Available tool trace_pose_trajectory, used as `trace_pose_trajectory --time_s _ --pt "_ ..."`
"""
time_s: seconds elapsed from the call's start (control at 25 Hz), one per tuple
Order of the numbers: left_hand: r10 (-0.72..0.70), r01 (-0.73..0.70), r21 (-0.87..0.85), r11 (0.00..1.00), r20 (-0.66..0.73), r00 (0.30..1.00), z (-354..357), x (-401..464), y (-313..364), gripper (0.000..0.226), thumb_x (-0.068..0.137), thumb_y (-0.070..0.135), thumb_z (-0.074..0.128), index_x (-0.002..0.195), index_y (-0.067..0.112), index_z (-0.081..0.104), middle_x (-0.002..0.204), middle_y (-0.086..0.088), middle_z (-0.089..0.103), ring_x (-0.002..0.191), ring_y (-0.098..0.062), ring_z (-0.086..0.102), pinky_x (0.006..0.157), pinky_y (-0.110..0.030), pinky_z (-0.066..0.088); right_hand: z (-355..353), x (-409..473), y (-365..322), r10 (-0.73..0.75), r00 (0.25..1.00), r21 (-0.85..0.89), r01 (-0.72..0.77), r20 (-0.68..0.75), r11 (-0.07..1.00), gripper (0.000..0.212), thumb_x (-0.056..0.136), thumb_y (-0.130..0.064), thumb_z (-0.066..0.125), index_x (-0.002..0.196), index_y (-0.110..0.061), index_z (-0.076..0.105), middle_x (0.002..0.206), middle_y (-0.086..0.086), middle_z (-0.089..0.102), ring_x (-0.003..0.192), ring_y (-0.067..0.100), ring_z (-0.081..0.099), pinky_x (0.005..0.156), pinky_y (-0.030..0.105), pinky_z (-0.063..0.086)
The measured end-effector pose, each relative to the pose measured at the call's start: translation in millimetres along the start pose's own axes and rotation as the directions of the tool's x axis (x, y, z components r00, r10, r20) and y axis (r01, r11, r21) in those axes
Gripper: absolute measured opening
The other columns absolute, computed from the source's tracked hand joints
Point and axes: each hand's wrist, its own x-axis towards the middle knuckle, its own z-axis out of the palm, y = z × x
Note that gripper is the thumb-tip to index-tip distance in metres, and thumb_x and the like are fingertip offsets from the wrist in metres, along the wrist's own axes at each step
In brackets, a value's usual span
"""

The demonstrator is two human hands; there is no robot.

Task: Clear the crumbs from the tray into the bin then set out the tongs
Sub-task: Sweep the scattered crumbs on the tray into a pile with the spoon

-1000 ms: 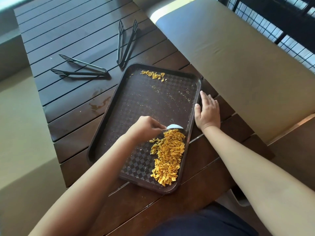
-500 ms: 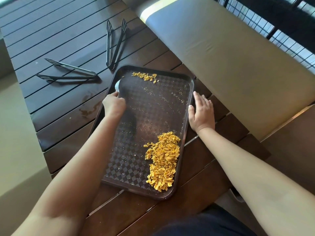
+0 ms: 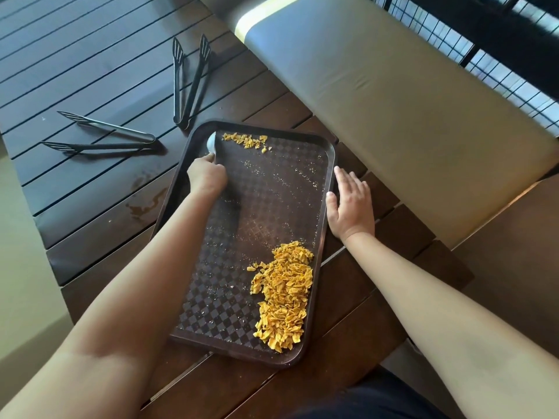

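Note:
A dark brown checkered tray lies on the slatted wooden table. A big heap of orange crumbs sits in its near right corner, and a small patch of crumbs lies along its far edge. My left hand grips a small white scraper at the tray's far left corner, just left of the small patch. My right hand rests flat, fingers straight, against the tray's right rim. Two black tongs lie on the table beyond the tray: one at the far edge, one to the left.
A tan padded bench runs along the table's right side, with a black metal grille behind it. A wet stain marks the table left of the tray. Fine crumb dust is scattered over the tray floor. No bin is in view.
My left hand has moved with the scraper from the big heap at the near right up to the tray's far left corner. My right hand has stayed on the right rim.

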Motion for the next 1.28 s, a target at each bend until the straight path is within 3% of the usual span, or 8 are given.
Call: trace_pose_trajectory --time_s 0.16,0.24,0.44,0.56,0.64,0.92,1.12,1.28 --pt "0.114 -0.126 0.067 0.99 0.158 0.981 11 -5 6 0.044 0.092 0.007 0.045 0.133 0.017 0.052 0.126 -0.01 0.06 0.062 -0.01 0.053 0.043 -0.009 0.038 0 0 0 0.002 1.0 0.013 -0.002 -0.006 1.0 0.066 0.085 -0.042 0.023 0.141 -0.01 0.037 0.144 0.011 0.042 0.136 0.028 0.033 0.114 0.041 0.015" --pt "0.161 -0.185 0.103 0.977 0.205 0.965 15 -6 5 0.039 0.093 0.009 0.045 0.13 0.017 0.056 0.117 -0.011 0.065 0.048 -0.007 0.04 0.036 -0.011 0.034 0 0 0 0.002 1.0 0.004 -0.002 -0.003 1.0 0.066 0.086 -0.042 0.023 0.141 -0.01 0.037 0.144 0.01 0.042 0.136 0.028 0.033 0.114 0.041 0.016" --pt "0.117 -0.116 0.022 0.993 -0.028 0.993 -3 -13 -2 0.054 0.087 -0.003 0.036 0.138 0.011 0.046 0.138 -0.011 0.05 0.069 -0.007 0.054 0.043 0.0 0.036 1 0 0 0.003 1.0 0.003 -0.003 -0.005 1.0 0.058 0.088 -0.034 0.033 0.141 -0.01 0.037 0.144 0.011 0.042 0.136 0.028 0.033 0.114 0.042 0.016" --pt "0.056 -0.046 0.077 0.996 -0.123 0.991 -13 -16 -15 0.053 0.085 -0.003 0.038 0.137 0.008 0.046 0.138 -0.011 0.051 0.116 -0.021 0.053 0.078 -0.009 0.037 0 0 -1 0.007 1.0 0.007 -0.007 -0.005 1.0 0.058 0.088 -0.033 0.034 0.141 -0.01 0.037 0.144 0.011 0.042 0.136 0.028 0.033 0.114 0.042 0.016" --pt "0.027 -0.017 0.101 0.995 -0.098 0.995 -13 -17 -19 0.053 0.085 -0.003 0.039 0.137 0.008 0.046 0.139 -0.011 0.05 0.124 -0.023 0.049 0.09 -0.017 0.037 -1 0 -1 0.007 1.0 0.013 -0.007 -0.008 1.0 0.057 0.088 -0.032 0.035 0.141 -0.009 0.038 0.144 0.011 0.042 0.136 0.028 0.032 0.114 0.041 0.015" --pt "0.13 -0.144 0.062 0.988 0.179 0.975 11 -25 -2 0.045 0.092 0.003 0.044 0.135 0.016 0.05 0.131 -0.009 0.056 0.083 -0.023 0.065 0.045 -0.014 0.04 -1 -1 -2 0.012 1.0 0.012 -0.012 -0.013 1.0 0.068 0.084 -0.043 0.023 0.14 -0.009 0.039 0.142 0.012 0.044 0.135 0.029 0.035 0.113 0.043 0.018" --pt "0.018 -0.018 0.029 0.999 -0.008 1.0 1 -12 -4 0.056 0.086 -0.003 0.039 0.139 0.011 0.044 0.142 -0.008 0.046 0.112 -0.025 0.058 0.076 -0.026 0.052 0 0 -2 0.014 1.0 0.018 -0.014 -0.017 1.0 0.064 0.085 -0.04 0.026 0.14 -0.01 0.039 0.143 0.011 0.043 0.135 0.029 0.034 0.113 0.042 0.017" --pt "0.106 -0.12 0.099 0.988 0.141 0.984 17 -22 2 0.054 0.088 0.0 0.041 0.139 0.016 0.045 0.137 -0.01 0.051 0.074 -0.013 0.06 0.052 -0.015 0.045 0 0 -2 0.015 1.0 0.022 -0.015 -0.015 1.0 0.066 0.084 -0.041 0.024 0.14 -0.01 0.038 0.142 0.011 0.044 0.135 0.029 0.034 0.113 0.041 0.016"
